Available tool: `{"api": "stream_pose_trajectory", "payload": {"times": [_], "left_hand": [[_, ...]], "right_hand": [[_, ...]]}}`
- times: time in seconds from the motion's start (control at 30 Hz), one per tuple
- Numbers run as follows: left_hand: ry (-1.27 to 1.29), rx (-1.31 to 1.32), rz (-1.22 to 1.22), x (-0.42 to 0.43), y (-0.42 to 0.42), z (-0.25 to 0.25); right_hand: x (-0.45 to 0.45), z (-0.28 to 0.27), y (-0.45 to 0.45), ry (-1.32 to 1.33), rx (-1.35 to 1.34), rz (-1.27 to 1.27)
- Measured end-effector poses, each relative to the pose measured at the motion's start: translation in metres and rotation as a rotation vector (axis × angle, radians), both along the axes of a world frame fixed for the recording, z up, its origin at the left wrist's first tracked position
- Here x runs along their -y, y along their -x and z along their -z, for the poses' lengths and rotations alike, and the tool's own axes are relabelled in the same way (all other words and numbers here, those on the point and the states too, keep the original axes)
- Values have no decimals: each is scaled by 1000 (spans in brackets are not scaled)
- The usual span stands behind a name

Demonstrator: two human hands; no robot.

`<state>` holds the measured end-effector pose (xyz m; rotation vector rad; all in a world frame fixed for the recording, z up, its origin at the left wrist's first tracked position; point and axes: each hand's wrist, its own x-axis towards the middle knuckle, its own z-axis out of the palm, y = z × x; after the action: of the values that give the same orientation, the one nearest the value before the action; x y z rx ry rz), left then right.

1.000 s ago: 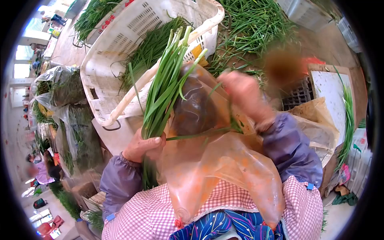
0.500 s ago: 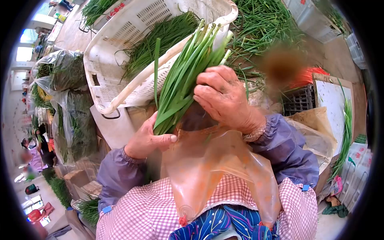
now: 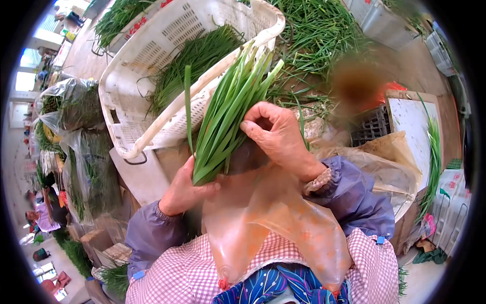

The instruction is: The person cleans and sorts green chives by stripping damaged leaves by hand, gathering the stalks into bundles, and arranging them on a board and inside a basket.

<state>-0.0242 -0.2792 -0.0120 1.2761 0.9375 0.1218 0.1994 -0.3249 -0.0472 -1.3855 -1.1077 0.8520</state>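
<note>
A bunch of green leafy stalks (image 3: 223, 121) stands tilted in front of my chest, pale cut ends up and to the right. Around its lower part my left hand (image 3: 185, 190) is wrapped, thumb across the front. The thumb and forefinger of my right hand (image 3: 281, 134) are pinched together at the right edge of the bunch; a thin green blade hangs just behind this hand. Below both hands a translucent, orange-stained plastic apron (image 3: 273, 207) covers my lap.
Beyond the bunch, a white perforated basket (image 3: 129, 83) holds more green stalks (image 3: 197, 61). A loose heap of stalks (image 3: 324, 35) lies at the top. Filled plastic bags (image 3: 91, 162) stand at left, a white board (image 3: 412, 137) at right. Another person (image 3: 45, 215) is far left.
My right hand came in from the right to the bunch, first near its upper stems, then slightly lower along its right edge. My left hand kept its hold.
</note>
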Motion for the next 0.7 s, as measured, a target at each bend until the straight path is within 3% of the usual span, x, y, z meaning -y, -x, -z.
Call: {"api": "stream_pose_trajectory", "payload": {"times": [0.03,0.07,0.1,0.17,0.23,0.3,0.37,0.43,0.5,0.6,0.67,0.7], "left_hand": [[1,-30,-5,-1,2,-1],[-277,27,152,-7,10,15],[-280,32,155,-6,9,13],[-71,-86,46,-4,8,9],[-68,-9,21,0,1,9],[-65,69,-2,1,0,12],[-339,65,110,-2,5,25],[-324,110,108,-3,9,32],[-309,160,102,-4,12,32],[-31,110,56,-7,13,23],[-113,90,111,-9,17,27],[-142,85,131,-9,18,27]], "right_hand": [[1,2,-3,45,-165,-49],[4,1,-8,95,-348,-71],[5,0,-10,92,-343,-67],[7,-2,-12,106,-579,-27],[4,-10,-5,71,-569,-25],[1,-7,-4,99,-137,-47],[-1,-7,-6,184,-162,-95],[0,-6,-6,255,-449,-185],[4,-2,-10,247,-479,-199],[9,5,-15,202,-512,-183],[13,5,-23,108,-1007,-204],[13,4,-25,104,-999,-197]]}}
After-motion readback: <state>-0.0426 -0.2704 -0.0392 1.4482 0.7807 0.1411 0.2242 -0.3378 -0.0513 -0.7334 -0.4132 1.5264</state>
